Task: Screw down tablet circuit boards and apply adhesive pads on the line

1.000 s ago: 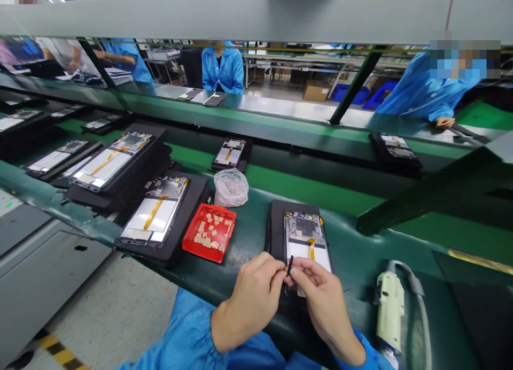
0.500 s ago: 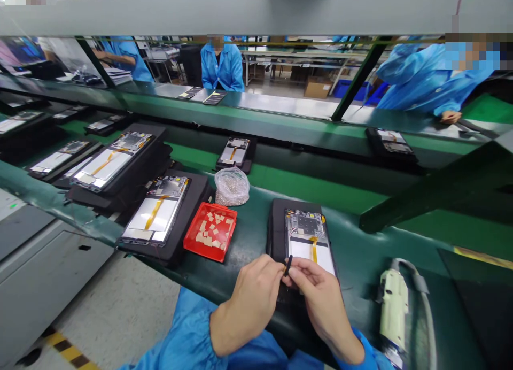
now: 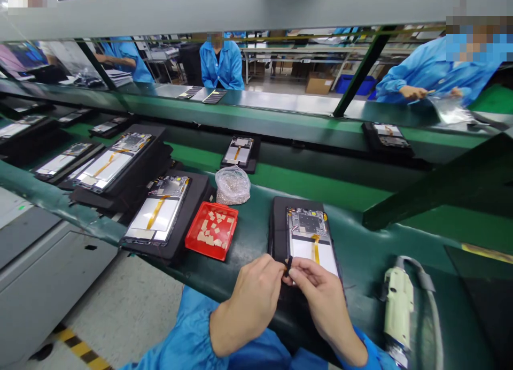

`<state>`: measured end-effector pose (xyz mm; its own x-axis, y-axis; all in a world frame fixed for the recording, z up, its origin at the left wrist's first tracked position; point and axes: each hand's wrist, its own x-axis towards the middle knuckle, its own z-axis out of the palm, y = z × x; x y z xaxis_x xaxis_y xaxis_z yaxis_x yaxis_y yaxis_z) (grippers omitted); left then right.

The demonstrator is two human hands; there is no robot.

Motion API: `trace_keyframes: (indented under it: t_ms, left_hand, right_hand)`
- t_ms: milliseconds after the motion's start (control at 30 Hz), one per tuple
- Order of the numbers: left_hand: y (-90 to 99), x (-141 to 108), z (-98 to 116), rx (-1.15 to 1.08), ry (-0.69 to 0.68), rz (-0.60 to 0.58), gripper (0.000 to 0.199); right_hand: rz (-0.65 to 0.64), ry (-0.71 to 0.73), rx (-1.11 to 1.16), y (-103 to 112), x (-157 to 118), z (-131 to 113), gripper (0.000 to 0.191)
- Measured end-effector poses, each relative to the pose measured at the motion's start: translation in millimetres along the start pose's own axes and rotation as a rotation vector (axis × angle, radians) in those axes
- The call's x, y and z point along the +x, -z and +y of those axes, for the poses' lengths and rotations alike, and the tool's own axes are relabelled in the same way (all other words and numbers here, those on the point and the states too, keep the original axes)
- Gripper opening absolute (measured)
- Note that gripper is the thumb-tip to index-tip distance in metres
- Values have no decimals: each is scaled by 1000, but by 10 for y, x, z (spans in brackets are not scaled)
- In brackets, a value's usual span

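Observation:
My left hand and my right hand meet at the fingertips over the near end of an opened tablet. Between them is a small narrow black strip, pinched by the thumb and finger of my right hand. The left fingertips are closed against its side; whether they grip it too, or something smaller, is hidden. The tablet lies on a black foam block, its circuit board, white battery and orange ribbon cable exposed. My hands cover its lower left corner.
Left of my hands sit a red tray of small beige pieces and a clear bag of tiny parts. An electric screwdriver lies at right. More opened tablets rest on foam. A green post slants across the right.
My hands stay almost in place, still pinching the black strip. Across the line, the co-worker at right now has both hands raised at a clear plastic bag. The middle tablet behind has shifted slightly right.

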<state>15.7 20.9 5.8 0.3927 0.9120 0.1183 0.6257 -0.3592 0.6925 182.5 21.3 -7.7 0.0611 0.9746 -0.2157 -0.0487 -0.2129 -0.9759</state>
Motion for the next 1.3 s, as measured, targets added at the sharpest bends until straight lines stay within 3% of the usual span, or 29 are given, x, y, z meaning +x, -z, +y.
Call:
trace_keyframes:
  t_ms: [167,267,333,433,500,567,733,867,1000,1300]
  left_hand:
    - [13,-27,-20,227,-18,49,18]
    - [247,-56,-220,350,16,217,21]
    - [465,-84,-437,485,136,306,23]
    - [698,-92,-799,725,391,163,29]
    - [745,-89,-977,804,452,52,32]
    - [739,-99,-1059,814,437,62,30]
    - [682,-162,-989,637,269,391,21]
    - [580,-211,-870,450,139,516,18]
    - [436,-236,-730,357,14,525,18]
    - [95,-227,-367,176,-198,363,27]
  right_hand:
    - [-39,51,-57,6,-19,-33,39]
    - [-53,121,-136,181,-35,-87,33]
    - [-20,239,-255,358,-59,-134,26]
    - [3,490,-561,596,-137,-178,11]
    - [-33,620,-746,685,-212,-161,11]
    - [-92,700,-856,725,-288,-106,19]
    - [-187,808,-934,777,-389,67,33]
    - [-166,873,-974,824,-394,127,36]
    - [-141,896,-994,883,-419,168,35]
    - [-198,917,-1098,943,-443,332,33]
